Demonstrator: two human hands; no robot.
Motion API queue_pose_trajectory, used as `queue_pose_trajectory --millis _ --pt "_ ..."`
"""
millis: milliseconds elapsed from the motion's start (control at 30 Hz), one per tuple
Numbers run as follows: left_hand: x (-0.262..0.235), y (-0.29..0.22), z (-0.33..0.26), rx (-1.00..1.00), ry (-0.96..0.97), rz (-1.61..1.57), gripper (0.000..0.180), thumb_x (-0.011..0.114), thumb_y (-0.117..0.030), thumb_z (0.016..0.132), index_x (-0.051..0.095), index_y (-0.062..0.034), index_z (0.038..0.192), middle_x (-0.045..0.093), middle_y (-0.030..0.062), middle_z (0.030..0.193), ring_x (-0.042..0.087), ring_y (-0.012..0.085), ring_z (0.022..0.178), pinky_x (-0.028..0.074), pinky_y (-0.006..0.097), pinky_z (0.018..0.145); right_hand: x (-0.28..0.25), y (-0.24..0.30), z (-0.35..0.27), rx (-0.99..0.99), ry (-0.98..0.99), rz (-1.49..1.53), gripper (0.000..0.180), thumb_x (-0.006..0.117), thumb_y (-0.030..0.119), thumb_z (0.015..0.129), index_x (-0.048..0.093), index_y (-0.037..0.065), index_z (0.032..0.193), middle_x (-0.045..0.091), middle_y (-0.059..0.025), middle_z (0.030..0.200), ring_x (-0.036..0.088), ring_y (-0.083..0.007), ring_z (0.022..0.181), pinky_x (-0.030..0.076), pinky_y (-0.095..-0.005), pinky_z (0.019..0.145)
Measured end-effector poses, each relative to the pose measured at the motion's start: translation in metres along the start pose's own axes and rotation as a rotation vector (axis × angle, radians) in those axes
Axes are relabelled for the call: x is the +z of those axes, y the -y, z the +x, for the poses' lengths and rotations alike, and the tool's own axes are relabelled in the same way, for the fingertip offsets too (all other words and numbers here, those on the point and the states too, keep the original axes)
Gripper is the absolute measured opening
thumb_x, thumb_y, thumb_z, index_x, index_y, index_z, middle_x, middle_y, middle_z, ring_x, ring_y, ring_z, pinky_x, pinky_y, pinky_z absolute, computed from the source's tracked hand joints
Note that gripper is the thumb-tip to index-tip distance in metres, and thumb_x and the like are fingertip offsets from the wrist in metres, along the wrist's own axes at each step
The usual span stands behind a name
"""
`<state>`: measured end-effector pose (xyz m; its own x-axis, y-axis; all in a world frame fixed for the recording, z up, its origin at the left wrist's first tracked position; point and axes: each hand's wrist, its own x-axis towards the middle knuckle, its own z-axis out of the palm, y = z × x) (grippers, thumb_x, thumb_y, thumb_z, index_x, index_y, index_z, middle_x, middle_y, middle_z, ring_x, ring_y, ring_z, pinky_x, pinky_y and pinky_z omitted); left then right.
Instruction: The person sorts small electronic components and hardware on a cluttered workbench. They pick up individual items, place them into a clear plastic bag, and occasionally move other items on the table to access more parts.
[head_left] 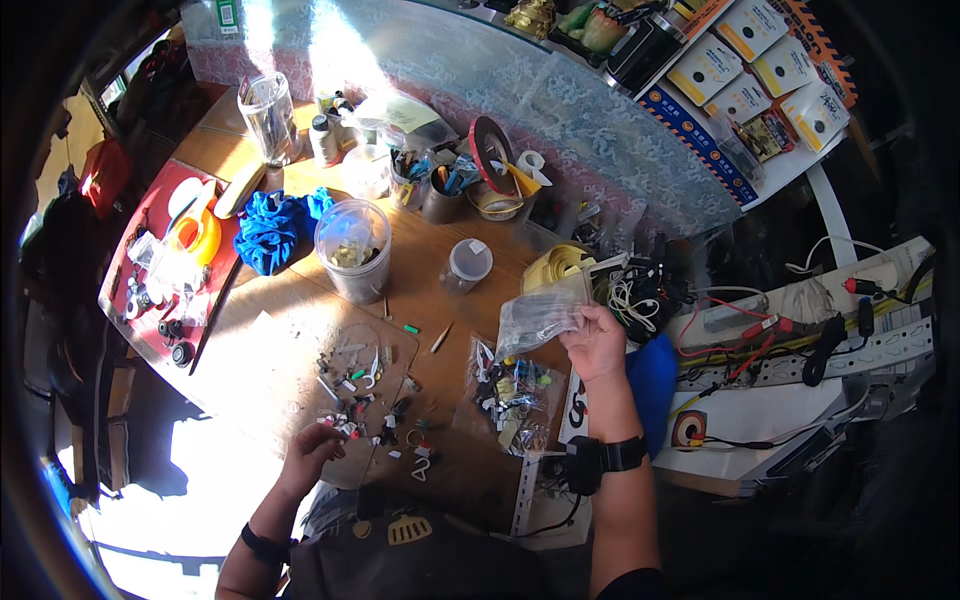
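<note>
A clear plastic bag (540, 318) hangs from my right hand (598, 345), whose fingers are closed on its edge. The bag looks thin and wrinkled. Below it lies a second clear bag (515, 400) full of small mixed parts. My left hand (313, 458) is low over the table at the near left edge of a loose pile of small parts (385, 420). Its fingers are bent together, and whatever they hold is too small to make out. A white hook (421, 468) lies at the near side of the pile.
A clear plastic tub (358, 255) and a smaller cup (468, 265) stand beyond the pile. Blue cloth (268, 235) and an orange tape roll (195, 237) are at the left. Tangled cables (640, 290) and a power strip (800, 285) lie right of my right hand.
</note>
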<state>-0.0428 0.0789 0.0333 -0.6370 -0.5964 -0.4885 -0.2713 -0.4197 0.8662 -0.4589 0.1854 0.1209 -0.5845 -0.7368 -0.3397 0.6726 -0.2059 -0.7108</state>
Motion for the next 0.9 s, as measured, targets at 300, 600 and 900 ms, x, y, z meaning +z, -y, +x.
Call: queue_pose_trajectory --millis 300,600,900 --pt "0.037 -0.049 0.041 -0.214 0.483 -0.626 0.021 0.050 -0.024 0.089 0.054 -0.0030 0.092 0.060 0.0084 0.085 0.058 0.0164 0.076 0.046 0.027 0.064 0.052 -0.019 -0.050 0.087 -0.033 0.139 0.029 0.049 0.021 0.068 0.028 0.013 0.051 0.035 -0.0033 0.056 0.039 -0.0182 0.060 0.036 -0.0282 0.064" --pt "0.088 -0.073 0.030 -0.111 0.484 -0.541 0.023 0.067 -0.009 0.079 0.056 -0.0052 0.099 0.059 -0.0013 0.081 0.054 0.0067 0.075 0.043 0.021 0.062 0.069 -0.073 -0.076 0.151 0.330 0.003 0.018 0.049 0.020 0.069 0.045 0.006 0.059 0.050 -0.0069 0.067 0.045 -0.0168 0.065 0.037 -0.0250 0.066" --pt "0.073 -0.073 0.021 0.744 -0.060 0.196 0.041 0.065 0.009 0.065 0.050 -0.0041 0.101 0.055 0.0044 0.090 0.057 0.0183 0.082 0.045 0.027 0.071 0.055 -0.071 -0.095 -0.442 0.435 -0.787 0.018 0.048 -0.007 0.067 0.061 0.004 0.068 0.051 -0.0129 0.116 0.045 -0.0225 0.110 0.034 -0.0350 0.093"
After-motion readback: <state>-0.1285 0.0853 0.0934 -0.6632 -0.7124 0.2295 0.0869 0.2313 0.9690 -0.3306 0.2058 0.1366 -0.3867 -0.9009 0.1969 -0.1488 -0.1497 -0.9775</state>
